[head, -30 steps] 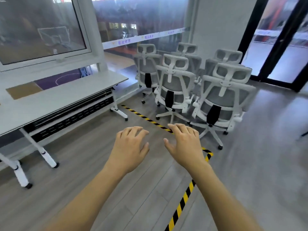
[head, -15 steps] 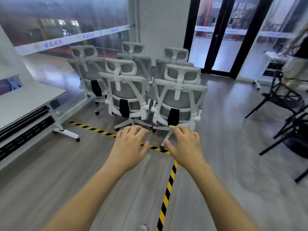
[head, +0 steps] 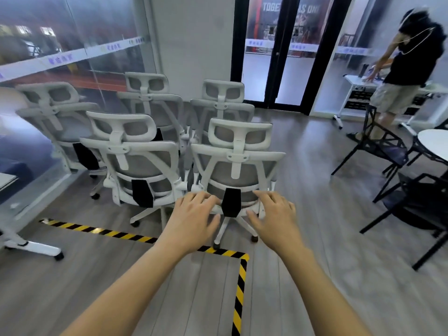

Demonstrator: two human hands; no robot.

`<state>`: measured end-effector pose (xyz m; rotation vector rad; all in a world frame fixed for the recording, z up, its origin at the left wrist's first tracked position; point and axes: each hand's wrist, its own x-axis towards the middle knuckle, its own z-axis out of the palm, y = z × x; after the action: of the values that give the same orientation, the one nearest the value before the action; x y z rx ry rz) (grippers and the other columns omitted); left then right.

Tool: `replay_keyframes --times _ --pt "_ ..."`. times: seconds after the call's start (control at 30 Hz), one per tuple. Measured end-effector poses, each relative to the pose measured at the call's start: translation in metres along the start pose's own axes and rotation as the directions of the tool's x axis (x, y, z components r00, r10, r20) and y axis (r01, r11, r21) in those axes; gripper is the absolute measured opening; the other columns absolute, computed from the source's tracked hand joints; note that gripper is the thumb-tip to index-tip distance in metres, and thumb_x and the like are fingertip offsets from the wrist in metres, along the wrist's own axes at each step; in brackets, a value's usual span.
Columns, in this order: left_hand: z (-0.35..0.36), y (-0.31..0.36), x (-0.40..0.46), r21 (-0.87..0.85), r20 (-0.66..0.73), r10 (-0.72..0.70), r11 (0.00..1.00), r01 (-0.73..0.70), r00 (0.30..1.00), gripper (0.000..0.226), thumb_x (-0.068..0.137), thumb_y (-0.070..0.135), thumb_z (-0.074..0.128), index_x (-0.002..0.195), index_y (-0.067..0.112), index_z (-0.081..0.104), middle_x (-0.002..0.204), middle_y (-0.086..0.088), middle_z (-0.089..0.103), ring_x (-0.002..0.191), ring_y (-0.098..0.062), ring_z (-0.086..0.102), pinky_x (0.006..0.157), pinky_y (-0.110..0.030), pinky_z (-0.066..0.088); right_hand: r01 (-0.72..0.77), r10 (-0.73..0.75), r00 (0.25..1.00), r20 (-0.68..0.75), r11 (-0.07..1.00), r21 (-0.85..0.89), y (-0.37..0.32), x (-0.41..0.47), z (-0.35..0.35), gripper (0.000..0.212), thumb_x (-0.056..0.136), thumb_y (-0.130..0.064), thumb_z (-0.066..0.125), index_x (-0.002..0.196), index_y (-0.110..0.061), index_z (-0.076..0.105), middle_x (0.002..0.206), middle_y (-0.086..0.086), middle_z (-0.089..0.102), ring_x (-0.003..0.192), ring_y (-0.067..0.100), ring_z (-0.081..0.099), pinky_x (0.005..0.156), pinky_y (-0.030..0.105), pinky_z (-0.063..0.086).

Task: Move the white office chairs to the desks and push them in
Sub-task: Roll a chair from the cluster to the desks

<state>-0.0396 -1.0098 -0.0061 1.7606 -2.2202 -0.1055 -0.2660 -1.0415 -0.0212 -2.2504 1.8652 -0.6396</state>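
Several white office chairs with grey mesh backs stand bunched together ahead, their backs toward me. The nearest chair is right of centre, with a second one beside it on the left and others behind. My left hand and my right hand are stretched out in front, palms down, fingers spread, holding nothing. Both hover level with the nearest chair's lower back, one on each side of its black lumbar piece; I cannot tell whether they touch it. A desk's white wheeled foot shows at the lower left.
Yellow-black tape marks a corner on the wood floor under my arms. Black chairs and a round white table stand at the right. A person leans on a white cart at the back right. Glass doors are behind the chairs.
My view has swung right and closer to the chairs. The desk has slid almost out of view at left. My hands now reach the nearest chair's lower back, still empty.
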Motion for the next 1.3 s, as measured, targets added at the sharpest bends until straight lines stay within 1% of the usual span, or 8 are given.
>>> replay_keyframes --times 0.17,0.57,0.67,0.77,0.83,0.97,1.13,1.3 --pt "0.030 -0.026 0.103 0.018 0.007 0.001 1.000 -0.001 1.000 0.055 0.088 0.054 0.021 0.126 0.032 0.053 0.127 0.009 0.054 0.122 -0.020 0.047 0.099 -0.037 0.034 -0.022 0.022 1.000 -0.006 1.000 0.018 0.037 0.096 0.024 0.051 0.097 -0.049 0.053 0.145 -0.032 0.045 0.135 -0.007 0.053 0.128 0.016 0.048 0.112 0.037 0.028" --pt "0.117 -0.099 0.302 0.052 0.041 -0.110 0.993 0.108 0.993 0.042 0.095 0.042 0.048 0.134 0.029 0.053 0.133 0.004 0.055 0.128 -0.025 0.048 0.105 -0.042 0.035 -0.018 0.021 0.996 0.081 0.999 -0.035 0.127 0.320 0.090 0.044 0.096 -0.043 0.056 0.137 -0.030 0.050 0.134 0.000 0.055 0.129 0.024 0.047 0.113 0.045 0.030" --pt "0.139 -0.123 0.342 0.075 0.088 -0.139 0.988 0.133 0.986 0.041 0.095 0.044 0.048 0.134 0.030 0.052 0.134 0.002 0.055 0.128 -0.028 0.047 0.105 -0.044 0.035 -0.002 0.017 0.988 0.152 0.995 -0.097 0.148 0.357 0.115 0.048 0.094 -0.050 0.052 0.138 -0.031 0.049 0.135 -0.001 0.056 0.128 0.025 0.049 0.112 0.045 0.030" --pt "0.160 -0.143 0.374 0.083 0.068 -0.121 0.990 0.115 0.990 0.043 0.090 0.047 0.043 0.126 0.027 0.058 0.124 -0.001 0.060 0.116 -0.030 0.056 0.096 -0.046 0.044 0.021 0.019 0.977 0.212 0.982 -0.185 0.168 0.377 0.139 0.051 0.094 -0.057 0.048 0.138 -0.030 0.051 0.132 -0.003 0.059 0.125 0.026 0.053 0.108 0.045 0.033" --pt "0.175 -0.153 0.388 0.071 0.035 -0.104 0.992 0.102 0.994 0.043 0.088 0.049 0.044 0.121 0.027 0.060 0.118 -0.001 0.063 0.111 -0.030 0.059 0.093 -0.046 0.047 0.034 0.002 0.984 0.179 0.980 -0.196 0.181 0.381 0.154 0.048 0.092 -0.057 0.051 0.131 -0.029 0.056 0.126 -0.003 0.063 0.119 0.027 0.057 0.105 0.044 0.037" --pt "0.199 -0.174 0.408 0.036 -0.004 -0.101 0.994 0.101 0.995 0.044 0.090 0.055 0.050 0.120 0.026 0.063 0.116 0.000 0.065 0.113 -0.028 0.058 0.103 -0.047 0.040 0.045 -0.030 0.995 0.095 0.984 -0.170 0.204 0.386 0.170 0.053 0.091 -0.066 0.046 0.122 -0.027 0.063 0.121 -0.005 0.067 0.113 0.024 0.060 0.108 0.041 0.039" --pt "0.211 -0.185 0.407 -0.054 -0.056 -0.104 0.993 0.101 0.993 0.043 0.091 0.059 0.053 0.121 0.029 0.064 0.112 0.002 0.062 0.113 -0.022 0.053 0.112 -0.053 0.032 0.014 -0.004 0.996 0.089 0.994 -0.109 0.222 0.391 0.174 0.068 0.084 -0.083 0.047 0.120 -0.027 0.060 0.121 -0.012 0.064 0.120 0.018 0.056 0.120 0.043 0.027" --pt "0.209 -0.170 0.400 -0.133 -0.049 -0.145 0.982 0.137 0.988 0.046 0.090 0.062 0.052 0.120 0.030 0.066 0.108 0.003 0.059 0.107 -0.020 0.047 0.107 -0.050 0.037 0.059 -0.041 0.989 0.145 0.991 -0.122 0.236 0.391 0.165 0.073 0.081 -0.090 0.038 0.114 -0.028 0.059 0.111 -0.012 0.065 0.110 0.019 0.059 0.108 0.039 0.032"
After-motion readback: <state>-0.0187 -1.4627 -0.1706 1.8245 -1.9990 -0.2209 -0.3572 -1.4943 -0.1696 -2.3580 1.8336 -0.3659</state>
